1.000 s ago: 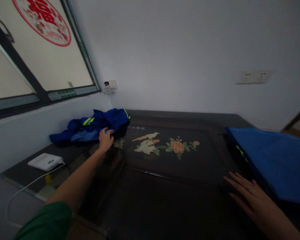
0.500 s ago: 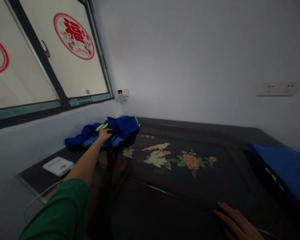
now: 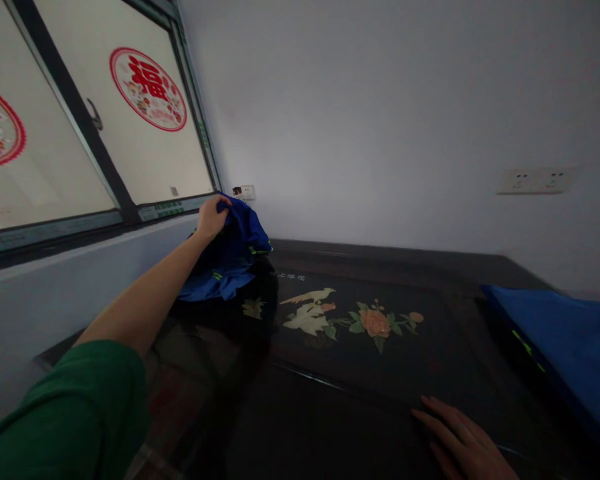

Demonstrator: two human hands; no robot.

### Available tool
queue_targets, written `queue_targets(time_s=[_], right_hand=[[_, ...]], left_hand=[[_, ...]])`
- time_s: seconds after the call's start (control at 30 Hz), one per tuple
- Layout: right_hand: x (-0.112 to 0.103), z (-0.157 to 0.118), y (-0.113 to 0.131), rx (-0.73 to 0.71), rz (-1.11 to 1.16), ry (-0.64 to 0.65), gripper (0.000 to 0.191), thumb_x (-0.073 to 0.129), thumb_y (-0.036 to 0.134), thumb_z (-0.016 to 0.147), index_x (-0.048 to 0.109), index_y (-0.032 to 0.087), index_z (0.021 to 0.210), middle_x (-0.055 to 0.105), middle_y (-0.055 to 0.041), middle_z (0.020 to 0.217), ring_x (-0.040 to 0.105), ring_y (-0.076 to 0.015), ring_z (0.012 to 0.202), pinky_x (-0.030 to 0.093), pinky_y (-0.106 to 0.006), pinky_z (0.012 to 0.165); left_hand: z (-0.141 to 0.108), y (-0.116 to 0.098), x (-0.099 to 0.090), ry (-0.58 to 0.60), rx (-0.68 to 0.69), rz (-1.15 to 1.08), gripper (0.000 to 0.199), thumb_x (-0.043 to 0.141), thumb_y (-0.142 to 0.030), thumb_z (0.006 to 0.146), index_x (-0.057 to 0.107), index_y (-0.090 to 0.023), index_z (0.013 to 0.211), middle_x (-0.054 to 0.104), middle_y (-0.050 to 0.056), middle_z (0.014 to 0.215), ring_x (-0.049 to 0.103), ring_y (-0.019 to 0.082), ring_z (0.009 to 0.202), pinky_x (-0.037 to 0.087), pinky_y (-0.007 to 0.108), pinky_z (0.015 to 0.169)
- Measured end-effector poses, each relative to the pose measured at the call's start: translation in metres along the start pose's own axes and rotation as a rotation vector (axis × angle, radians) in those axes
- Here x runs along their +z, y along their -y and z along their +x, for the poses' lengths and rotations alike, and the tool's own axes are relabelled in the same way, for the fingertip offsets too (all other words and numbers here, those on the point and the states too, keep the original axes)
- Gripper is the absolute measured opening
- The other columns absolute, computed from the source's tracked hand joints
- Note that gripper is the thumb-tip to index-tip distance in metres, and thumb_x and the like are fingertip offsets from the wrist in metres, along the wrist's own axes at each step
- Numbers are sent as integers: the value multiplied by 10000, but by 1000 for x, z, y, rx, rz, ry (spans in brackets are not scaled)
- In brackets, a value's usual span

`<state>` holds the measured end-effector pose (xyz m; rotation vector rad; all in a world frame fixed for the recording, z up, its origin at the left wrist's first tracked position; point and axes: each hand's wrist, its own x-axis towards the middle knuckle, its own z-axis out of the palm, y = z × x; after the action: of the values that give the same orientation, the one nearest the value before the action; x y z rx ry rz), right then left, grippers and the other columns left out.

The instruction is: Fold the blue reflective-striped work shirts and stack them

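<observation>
My left hand (image 3: 213,217) is closed on the top of a crumpled blue garment (image 3: 245,230) with yellow-green trim, lifting part of it off the far left corner of a dark glossy surface (image 3: 330,407). The garment's lower folds still hang down to that surface. At the lower right, my right hand (image 3: 463,437) lies with its fingers stretched out and apart, over the dark surface near its front edge. It holds nothing; a ring shows on one finger.
A flat blue cloth (image 3: 565,340) with a yellow-green strip lies at the right. Bird-and-flower decoration (image 3: 375,323) marks the dark panel. A window (image 3: 145,160) with round red stickers borders the left. Sockets (image 3: 537,180) sit on the back wall (image 3: 370,120).
My left hand has risen and pulled the garment up from the surface, bunching it. My left forearm now hides the white box at the left. My right hand stays spread at the lower right.
</observation>
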<state>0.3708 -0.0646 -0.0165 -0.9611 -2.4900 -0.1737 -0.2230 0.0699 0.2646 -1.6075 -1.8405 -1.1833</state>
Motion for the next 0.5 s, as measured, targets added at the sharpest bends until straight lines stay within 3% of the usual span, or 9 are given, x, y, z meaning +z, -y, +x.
queue_targets(time_s=[0.13,0.23,0.37,0.43,0.5], right_hand=[[10,-4,0,100,77,12,356,485,324,885,673,306,1186,634,-75,1262,635,-274,1104,566,-434,893],[7,-3,2,165,168,91,365,472,328,891,662,278,1199,616,-101,1278,608,-281,1144,522,-476,952],[-21,16,22,242,390,116,446,493,318,874,568,238,1306,548,-120,1352,528,-280,1240,433,-501,1048],[-41,31,44,266,559,69,503,513,332,870,494,247,1365,514,-112,1386,486,-274,1280,400,-506,1075],[-63,46,71,276,773,22,563,541,360,865,419,275,1408,478,-102,1419,474,-268,1290,449,-484,1035]], left_hand=[[8,-65,-38,-94,142,-113,169,485,-83,814,542,-97,972,570,-16,991,433,79,963,311,248,933],[10,-114,-74,-177,199,-201,184,462,-71,841,487,-129,1014,517,-51,1035,376,38,982,263,251,946],[0,-183,-117,-214,303,-229,273,499,-25,841,434,-156,1071,449,-72,1113,331,24,1029,218,242,991],[-16,-216,-131,-237,358,-223,378,547,-23,822,405,-182,1135,438,-88,1163,347,30,985,261,216,950],[-40,-245,-139,-241,411,-252,441,583,-39,804,406,-194,1177,468,-88,1180,386,42,911,313,200,879]])
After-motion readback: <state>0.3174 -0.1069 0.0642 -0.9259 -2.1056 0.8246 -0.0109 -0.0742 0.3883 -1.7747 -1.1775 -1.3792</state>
